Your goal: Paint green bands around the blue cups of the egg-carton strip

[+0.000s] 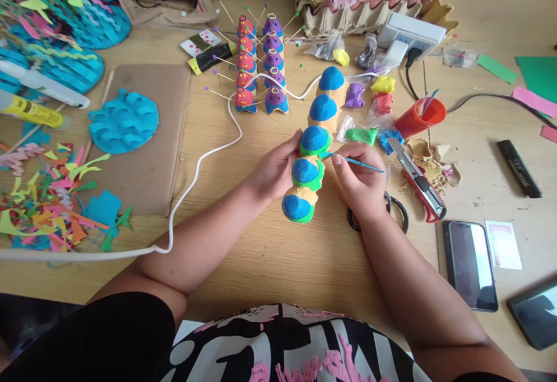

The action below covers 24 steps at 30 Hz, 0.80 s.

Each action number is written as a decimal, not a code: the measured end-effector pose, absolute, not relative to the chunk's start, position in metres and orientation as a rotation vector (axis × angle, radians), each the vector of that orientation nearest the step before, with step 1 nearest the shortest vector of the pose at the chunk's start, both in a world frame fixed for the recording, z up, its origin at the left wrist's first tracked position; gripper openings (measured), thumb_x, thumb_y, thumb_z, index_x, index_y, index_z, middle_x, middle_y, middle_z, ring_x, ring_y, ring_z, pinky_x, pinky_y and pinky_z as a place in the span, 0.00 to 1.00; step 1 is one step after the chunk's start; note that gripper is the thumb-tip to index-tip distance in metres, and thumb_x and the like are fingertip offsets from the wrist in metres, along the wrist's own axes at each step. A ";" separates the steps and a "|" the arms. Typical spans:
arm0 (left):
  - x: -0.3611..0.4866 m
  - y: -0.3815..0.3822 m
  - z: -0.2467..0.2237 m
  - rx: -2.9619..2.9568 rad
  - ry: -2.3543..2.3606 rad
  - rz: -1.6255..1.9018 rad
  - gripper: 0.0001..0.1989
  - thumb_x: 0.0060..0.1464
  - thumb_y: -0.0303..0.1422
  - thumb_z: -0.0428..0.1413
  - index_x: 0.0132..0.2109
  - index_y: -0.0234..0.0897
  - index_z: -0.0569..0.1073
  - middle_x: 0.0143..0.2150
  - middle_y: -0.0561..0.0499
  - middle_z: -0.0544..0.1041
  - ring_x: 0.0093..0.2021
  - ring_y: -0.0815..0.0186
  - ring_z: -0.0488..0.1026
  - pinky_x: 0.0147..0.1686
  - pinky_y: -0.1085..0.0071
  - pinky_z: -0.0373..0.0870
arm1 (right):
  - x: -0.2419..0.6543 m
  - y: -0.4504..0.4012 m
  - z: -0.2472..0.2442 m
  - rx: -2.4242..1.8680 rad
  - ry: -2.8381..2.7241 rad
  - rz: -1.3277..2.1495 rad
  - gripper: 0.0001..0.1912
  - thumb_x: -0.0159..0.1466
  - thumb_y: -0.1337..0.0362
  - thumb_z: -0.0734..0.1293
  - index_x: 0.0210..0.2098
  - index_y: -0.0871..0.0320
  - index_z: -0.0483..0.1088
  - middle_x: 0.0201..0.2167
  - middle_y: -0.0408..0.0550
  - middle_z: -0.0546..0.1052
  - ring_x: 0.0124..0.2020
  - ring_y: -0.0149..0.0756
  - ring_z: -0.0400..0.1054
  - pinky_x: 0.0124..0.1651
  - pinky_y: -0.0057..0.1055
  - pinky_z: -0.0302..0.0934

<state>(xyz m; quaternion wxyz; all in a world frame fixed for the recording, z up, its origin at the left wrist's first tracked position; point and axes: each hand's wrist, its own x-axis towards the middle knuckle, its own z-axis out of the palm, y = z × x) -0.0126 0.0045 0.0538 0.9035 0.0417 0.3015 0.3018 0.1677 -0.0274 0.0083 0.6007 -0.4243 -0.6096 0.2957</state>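
Here, green clay in bag

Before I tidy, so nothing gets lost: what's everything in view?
carton strip: one, tan-blue-green, in left hand
modelling tool: one, blue, in right hand
pinned strips: two, red and purple, top centre
clay packets: several, mixed, beyond right hand
cup: one, orange, right
cutter: one, red-grey, right
scissors: one, black, by right hand
marker: one, black, right
devices: two, black, lower right
socket block: one, white, upper right
egg cartons: several, mixed, top
textured discs: several, blue, left
tube: one, yellow, left edge
paper scraps: many, mixed, left
cable: one, white, centre-left
left hand: one, on strip
right hand: one, holding tool
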 end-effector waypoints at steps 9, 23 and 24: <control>-0.012 0.006 0.058 0.062 0.629 0.629 0.31 0.76 0.54 0.46 0.34 0.38 0.78 0.19 0.53 0.72 0.15 0.69 0.67 0.19 0.74 0.62 | 0.170 -0.024 0.005 -0.850 -1.341 0.852 0.10 0.71 0.55 0.76 0.37 0.51 0.77 0.33 0.41 0.78 0.36 0.33 0.72 0.43 0.35 0.67; -0.013 0.004 0.052 0.104 0.619 0.632 0.30 0.71 0.59 0.51 0.37 0.38 0.79 0.22 0.53 0.75 0.19 0.68 0.72 0.21 0.74 0.67 | 0.167 -0.027 0.009 -0.926 -1.397 0.720 0.10 0.72 0.56 0.75 0.36 0.52 0.78 0.32 0.41 0.78 0.34 0.32 0.71 0.40 0.34 0.66; -0.013 0.003 0.051 0.118 0.622 0.636 0.29 0.72 0.58 0.51 0.38 0.38 0.79 0.22 0.53 0.75 0.19 0.68 0.73 0.22 0.74 0.69 | 0.167 -0.027 0.009 -0.936 -1.401 0.709 0.10 0.72 0.55 0.75 0.36 0.52 0.77 0.32 0.41 0.78 0.34 0.32 0.71 0.40 0.34 0.66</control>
